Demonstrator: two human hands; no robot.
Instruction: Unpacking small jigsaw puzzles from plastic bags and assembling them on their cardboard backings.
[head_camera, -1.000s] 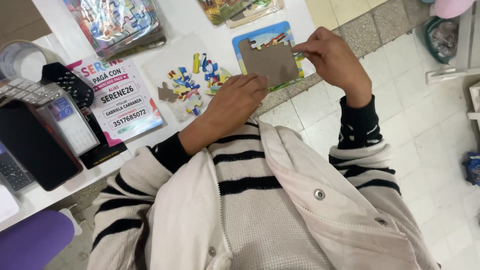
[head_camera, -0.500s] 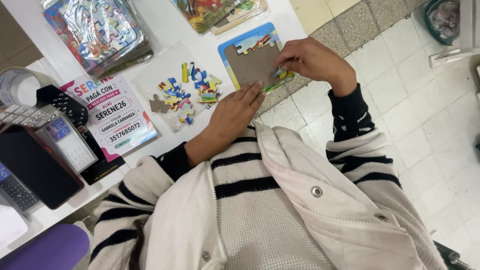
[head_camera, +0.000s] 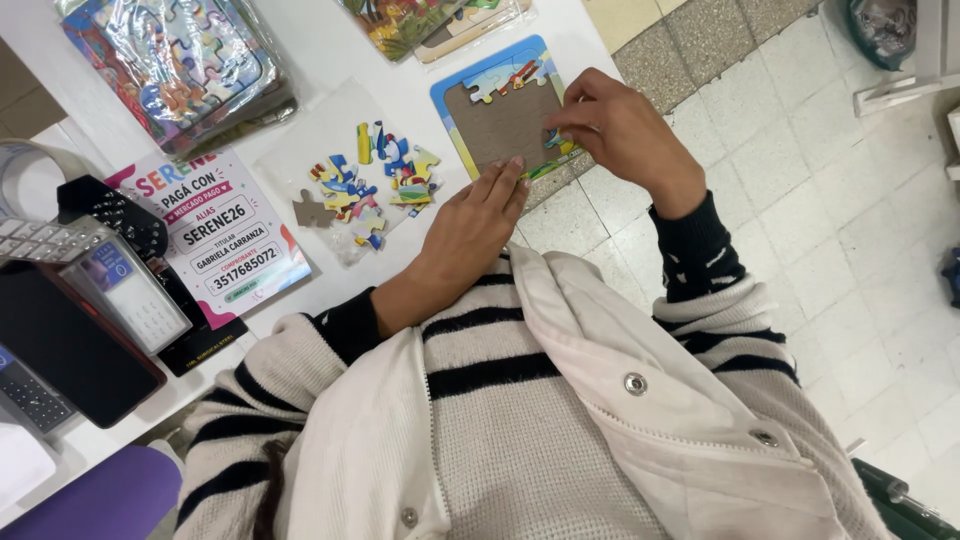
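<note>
A puzzle tray (head_camera: 497, 128) with a blue rim and a bare brown middle lies at the table's edge, with a few pieces fitted along its top. My right hand (head_camera: 625, 130) is over its right side, fingertips pinched on a small puzzle piece (head_camera: 553, 137) against the tray. My left hand (head_camera: 468, 228) lies flat on the table, its fingertips touching the tray's lower edge. Several loose colourful puzzle pieces (head_camera: 372, 183) sit on a clear plastic bag just left of that hand.
Bagged puzzles (head_camera: 180, 60) lie at the back left and another bagged puzzle (head_camera: 430, 20) at the back middle. A pink and white printed card (head_camera: 222, 238), a payment terminal (head_camera: 128, 292) and a black device (head_camera: 60, 350) are on the left. Tiled floor (head_camera: 830, 230) lies beyond the table edge.
My left hand has slid from beside the loose pieces to the tray's lower edge. My right hand has stayed at the tray's right side.
</note>
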